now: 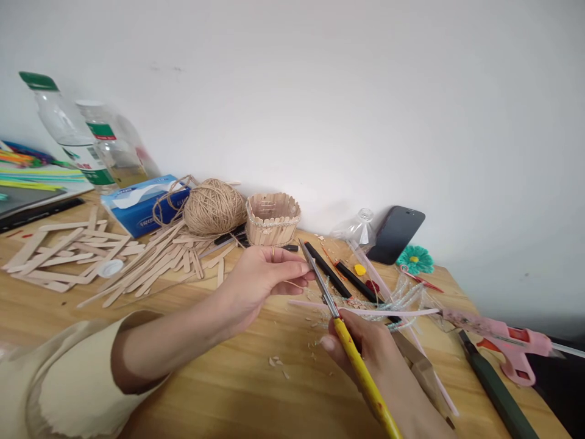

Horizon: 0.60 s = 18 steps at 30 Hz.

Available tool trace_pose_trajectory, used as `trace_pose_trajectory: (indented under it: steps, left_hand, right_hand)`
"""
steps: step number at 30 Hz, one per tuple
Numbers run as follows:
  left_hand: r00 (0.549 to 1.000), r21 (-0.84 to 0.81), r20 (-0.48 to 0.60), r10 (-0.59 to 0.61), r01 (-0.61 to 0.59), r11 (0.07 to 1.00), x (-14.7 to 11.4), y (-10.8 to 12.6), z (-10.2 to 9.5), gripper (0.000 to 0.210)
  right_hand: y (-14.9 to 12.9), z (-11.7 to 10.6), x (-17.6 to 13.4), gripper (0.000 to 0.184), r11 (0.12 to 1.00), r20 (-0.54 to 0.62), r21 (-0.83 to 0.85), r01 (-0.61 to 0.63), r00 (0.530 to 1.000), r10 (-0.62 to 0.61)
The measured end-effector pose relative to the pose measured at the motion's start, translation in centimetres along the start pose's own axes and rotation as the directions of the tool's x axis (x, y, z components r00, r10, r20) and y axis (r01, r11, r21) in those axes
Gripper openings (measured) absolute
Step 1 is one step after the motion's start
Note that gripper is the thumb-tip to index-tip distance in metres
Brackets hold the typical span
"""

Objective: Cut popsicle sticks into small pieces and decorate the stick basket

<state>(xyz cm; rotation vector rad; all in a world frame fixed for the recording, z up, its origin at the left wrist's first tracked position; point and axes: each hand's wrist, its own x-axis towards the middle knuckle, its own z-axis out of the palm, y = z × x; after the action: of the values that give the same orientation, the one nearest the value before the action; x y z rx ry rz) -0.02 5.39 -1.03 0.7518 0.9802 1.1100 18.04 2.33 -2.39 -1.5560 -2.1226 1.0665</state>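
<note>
Where the table ends, wall: plain and pale, filling the upper half of the frame.
Table: light wood with visible grain, supplies mostly along its back and sides.
Wooden sticks: heaped loosely across the left middle.
Left hand: at centre, thumb and fingertips drawn nearly together beside the blades, probably for fine control; whether they pinch anything small, I cannot tell.
Right hand: lower right of centre, closed around a yellow handle, likely to aim the blades from below.
Yellow-handled tool: apparently scissors, slanting from the bottom edge up to the left fingertips at centre; blades look nearly together.
Glue gun: pink, lower right, nozzle leftward, perhaps kept within reach.
Twine ball: left of centre, just beside the basket.
Basket: stick-sided, near the wall, perhaps out of the hands' way.
Phone: right of centre, seemingly propped against the wall.
Flower: teal, beside the phone.
Shavings: scattered below centre.
</note>
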Motion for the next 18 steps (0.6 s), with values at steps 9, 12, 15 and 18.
trace_pose_trajectory:
  steps: [9,12,15,18]
  left_hand:
    - [0.999,0.028,0.014,-0.048,0.047,0.998,0.6,-0.2,-0.6,0.005]
    - [0.999,0.036,0.008,-0.042,0.042,0.998,0.7,-0.1,-0.7,0.007]
    - [0.998,0.055,0.022,-0.051,0.05,0.997,0.7,0.2,-0.6,0.008]
    - [0.994,0.156,0.066,-0.087,0.075,0.985,0.3,0.7,-0.8,0.007]
  right_hand:
    - [0.1,0.5,0.3,0.038,1.0,-0.036,-0.013,0.002,0.999,-0.003]
    - [0.5,0.7,0.5,0.041,1.0,-0.05,0.005,0.009,0.999,-0.008]
    - [0.8,0.7,0.8,0.045,0.997,-0.03,0.072,-0.002,1.0,0.004]
    - [1.1,0.3,1.0,0.053,0.982,-0.043,0.181,-0.046,0.998,0.055]
